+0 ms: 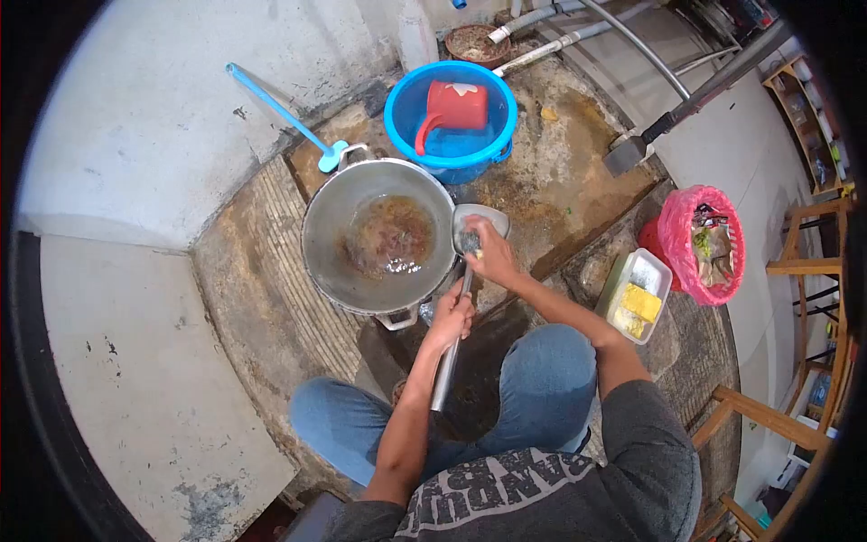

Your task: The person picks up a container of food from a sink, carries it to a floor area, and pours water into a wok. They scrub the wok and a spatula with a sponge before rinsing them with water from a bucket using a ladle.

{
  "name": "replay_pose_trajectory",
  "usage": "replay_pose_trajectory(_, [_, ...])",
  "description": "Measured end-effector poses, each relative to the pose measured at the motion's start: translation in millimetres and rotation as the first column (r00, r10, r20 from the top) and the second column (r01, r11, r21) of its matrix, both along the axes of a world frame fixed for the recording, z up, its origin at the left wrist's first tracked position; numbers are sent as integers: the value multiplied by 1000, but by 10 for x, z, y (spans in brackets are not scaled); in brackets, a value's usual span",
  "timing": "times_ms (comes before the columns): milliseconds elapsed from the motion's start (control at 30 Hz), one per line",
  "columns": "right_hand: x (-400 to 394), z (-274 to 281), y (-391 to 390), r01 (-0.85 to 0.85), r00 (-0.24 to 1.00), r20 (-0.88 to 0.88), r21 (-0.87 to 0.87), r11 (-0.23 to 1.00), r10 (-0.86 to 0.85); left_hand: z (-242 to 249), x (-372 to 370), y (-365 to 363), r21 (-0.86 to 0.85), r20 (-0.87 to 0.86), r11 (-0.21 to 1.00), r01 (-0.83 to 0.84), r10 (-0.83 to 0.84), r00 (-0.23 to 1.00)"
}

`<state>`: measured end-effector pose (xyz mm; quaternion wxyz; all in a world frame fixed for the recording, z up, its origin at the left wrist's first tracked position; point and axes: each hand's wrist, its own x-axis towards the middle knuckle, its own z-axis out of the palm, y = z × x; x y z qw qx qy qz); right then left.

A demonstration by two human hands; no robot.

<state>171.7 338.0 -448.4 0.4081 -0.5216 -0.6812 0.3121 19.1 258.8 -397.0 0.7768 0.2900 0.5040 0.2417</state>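
Note:
My left hand is wrapped round the handle of a long metal wok spatula, whose broad head points away from me beside the pan's right rim. My right hand grips a grey, wiry scouring pad and presses it against the spatula's head. To the left of both hands, a large two-handled metal pan holds a little brownish, soapy liquid. Behind the spatula stands a blue bucket of water with a red dipper in it.
A light-blue long-handled brush leans on the wall. At right, a plastic tub contains yellow sponges or soap blocks. Beside it is a pink-lined bin with rubbish. Wooden furniture stands farther right; pipes lie behind.

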Motion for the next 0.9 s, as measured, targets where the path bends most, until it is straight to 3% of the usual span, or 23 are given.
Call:
replay_pose_trajectory(100, [262,17,123,-181,897,428,127,975,111,105,58,-46,69,-58,997,18,-14,998])
replay_pose_trajectory(133, [329,59,198,-22,914,403,157,987,-44,78,108,-114,83,-69,996,27,-21,997])
replay_pose_trajectory(233, [237,29,393,141,908,335,321,937,-252,63,209,-201,-9,16,998,56,-56,998])
replay_pose_trajectory(300, [125,-144,239,-107,960,280,272,956,27,-17,197,-136,15,27,1000,15,-16,1000])
replay_pose_trajectory(400, [80,-226,27,-342,906,295,86,936,304,-55,44,-108,28,-34,996,-87,88,996])
replay_pose_trajectory(500, [251,172,140,-220,810,575,115,969,116,70,64,-124,69,-31,996,-58,60,998])
replay_pose_trajectory(533, [251,39,247,-38,870,492,113,993,-23,39,104,-155,69,-52,996,-47,51,997])
replay_pose_trajectory(633, [77,-12,227,-118,896,441,142,983,44,92,181,-133,45,-23,999,-5,6,1000])
replay_pose_trajectory(667, [44,-131,138,-283,851,482,88,955,208,54,146,-106,36,-7,998,-42,42,999])
replay_pose_trajectory(733, [169,-238,87,-192,912,389,131,973,128,-30,23,-89,8,17,993,-120,120,993])
replay_pose_trajectory(833, [261,-268,158,-7,926,372,201,979,-70,-23,139,-121,-37,50,996,-86,88,995])
replay_pose_trajectory(867, [237,-273,244,60,929,350,186,981,-123,-63,190,-215,24,1,999,-40,40,999])
replay_pose_trajectory(900, [212,-210,349,129,925,331,185,974,-185,-43,251,-290,-93,12,995,-34,35,999])
